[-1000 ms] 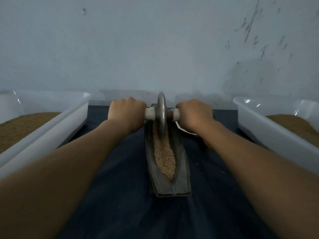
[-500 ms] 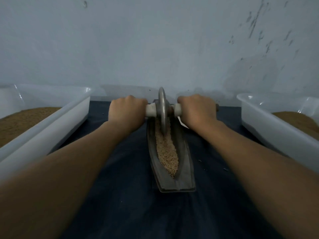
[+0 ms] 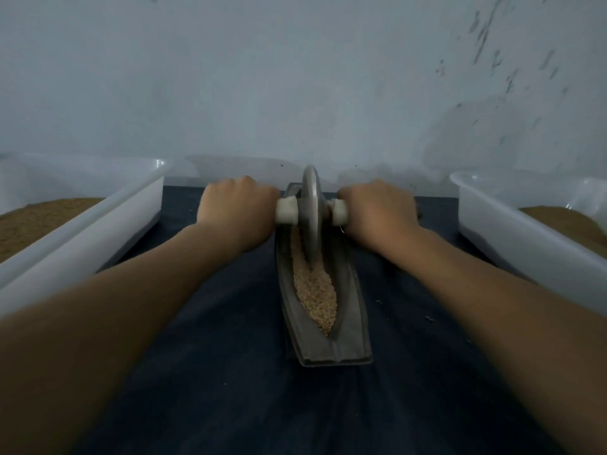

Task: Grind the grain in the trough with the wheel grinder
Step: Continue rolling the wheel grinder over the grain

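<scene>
Grain (image 3: pixel 316 295) lies along the dark trough (image 3: pixel 349 336) on the blue cloth (image 3: pixel 230 372), with the wheel grinder (image 3: pixel 310 221) standing at its far end. Left hand (image 3: pixel 237 210) and right hand (image 3: pixel 377 208) each curl round one end of its axle (image 3: pixel 286 210); press evenly, keep the wheel upright, and roll the full length without spilling

The left hand (image 3: pixel 238 210) and right hand (image 3: pixel 374 208) hide their fingers and the handle (image 3: pixel 286 210) ends. Between the fingers, the wheel (image 3: pixel 310 211) partly masks the trough (image 3: pixel 348 323) tip. Outside them, left bin (image 3: pixel 98 218) and right bin (image 3: pixel 492 231) run off-frame.
</scene>
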`<control>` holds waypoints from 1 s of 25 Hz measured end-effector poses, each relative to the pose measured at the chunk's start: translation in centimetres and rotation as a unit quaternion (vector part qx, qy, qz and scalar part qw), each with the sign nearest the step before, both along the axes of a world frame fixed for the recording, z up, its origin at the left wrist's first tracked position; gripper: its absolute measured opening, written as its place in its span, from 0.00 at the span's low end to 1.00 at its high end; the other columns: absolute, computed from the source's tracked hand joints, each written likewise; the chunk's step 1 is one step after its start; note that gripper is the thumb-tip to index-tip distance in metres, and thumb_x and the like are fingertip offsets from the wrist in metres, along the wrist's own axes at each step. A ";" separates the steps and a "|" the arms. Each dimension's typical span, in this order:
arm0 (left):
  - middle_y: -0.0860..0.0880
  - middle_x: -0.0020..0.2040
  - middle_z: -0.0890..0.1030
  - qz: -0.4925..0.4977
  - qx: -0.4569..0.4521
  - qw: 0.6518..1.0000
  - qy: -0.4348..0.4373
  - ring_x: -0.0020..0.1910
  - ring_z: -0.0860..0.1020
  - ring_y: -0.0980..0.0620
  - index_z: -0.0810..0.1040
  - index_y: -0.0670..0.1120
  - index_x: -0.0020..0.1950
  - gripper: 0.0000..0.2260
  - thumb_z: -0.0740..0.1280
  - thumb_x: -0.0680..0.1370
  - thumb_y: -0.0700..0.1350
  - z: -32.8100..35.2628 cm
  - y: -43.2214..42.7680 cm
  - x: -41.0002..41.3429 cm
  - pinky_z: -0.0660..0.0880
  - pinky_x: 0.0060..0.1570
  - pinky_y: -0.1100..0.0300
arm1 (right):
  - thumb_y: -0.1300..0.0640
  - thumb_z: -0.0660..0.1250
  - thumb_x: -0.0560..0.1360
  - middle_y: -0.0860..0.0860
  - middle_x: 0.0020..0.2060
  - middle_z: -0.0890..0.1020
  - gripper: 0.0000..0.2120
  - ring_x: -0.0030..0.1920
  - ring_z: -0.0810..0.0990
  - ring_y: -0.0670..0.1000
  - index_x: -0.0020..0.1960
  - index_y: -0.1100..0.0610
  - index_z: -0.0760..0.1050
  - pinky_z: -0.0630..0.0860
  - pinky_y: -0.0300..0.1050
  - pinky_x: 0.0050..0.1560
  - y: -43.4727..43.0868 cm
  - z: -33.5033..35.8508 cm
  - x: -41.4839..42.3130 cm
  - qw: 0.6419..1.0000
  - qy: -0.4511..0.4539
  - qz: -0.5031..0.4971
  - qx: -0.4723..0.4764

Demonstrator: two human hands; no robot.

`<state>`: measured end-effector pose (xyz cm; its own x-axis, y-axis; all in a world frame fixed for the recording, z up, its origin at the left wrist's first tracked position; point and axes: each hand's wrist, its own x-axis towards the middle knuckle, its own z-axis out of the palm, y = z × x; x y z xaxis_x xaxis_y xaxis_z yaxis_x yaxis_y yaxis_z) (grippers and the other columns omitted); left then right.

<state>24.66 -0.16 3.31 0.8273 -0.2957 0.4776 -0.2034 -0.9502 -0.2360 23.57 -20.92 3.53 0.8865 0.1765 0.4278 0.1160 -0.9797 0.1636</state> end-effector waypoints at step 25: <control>0.53 0.30 0.65 -0.051 0.058 0.996 -0.054 0.25 0.66 0.50 0.77 0.55 0.43 0.04 0.70 0.70 0.49 -0.2 0.6 -2.1 0.60 0.27 0.60 | 0.47 0.72 0.68 0.42 0.31 0.71 0.10 0.29 0.70 0.48 0.42 0.44 0.70 0.63 0.41 0.29 -1.3 -1.5 -3.4 0.999 -0.039 0.007 0.004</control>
<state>22.54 0.47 3.10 0.7359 -0.4338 0.5198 -0.2656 -0.8912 -0.3677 20.19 -22.26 2.05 0.8481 0.1851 0.4964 0.1167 -0.9793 0.1657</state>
